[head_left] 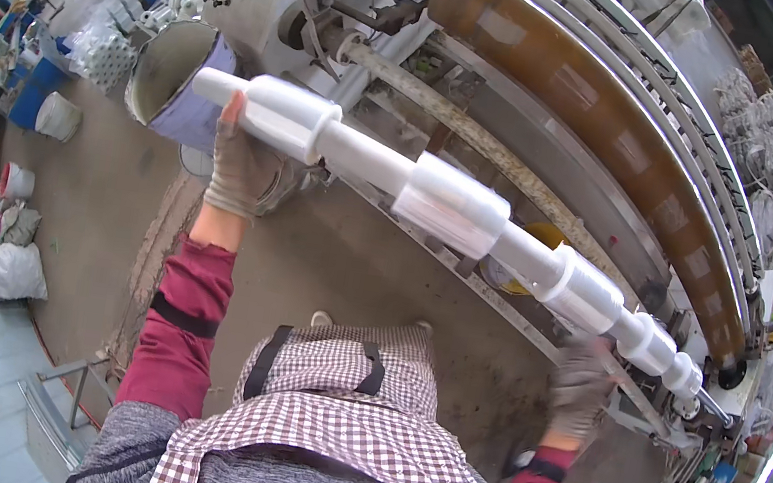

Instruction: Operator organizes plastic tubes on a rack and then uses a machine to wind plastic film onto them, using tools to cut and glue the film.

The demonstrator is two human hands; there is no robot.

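Note:
A long white shaft [364,160] slants across in front of me, carrying several rolls of clear plastic film [452,206] spaced along it. My left hand [246,166], in a pale glove, grips the shaft from below close to its left end. Its thumb lies up against the end roll of film [290,119], and its other fingers are partly hidden behind. Below the right-hand rolls is my right hand [581,391], gloved too. Motion smears its fingers, so whether it touches the film roll [584,291] above it is unclear.
Beyond the shaft stands a machine with a large brown roller [578,95] and a rough, pale bar [482,134]. A big lavender bucket [186,77] is by the shaft's left end. White sacks [12,271] and a metal railing [69,394] are at left.

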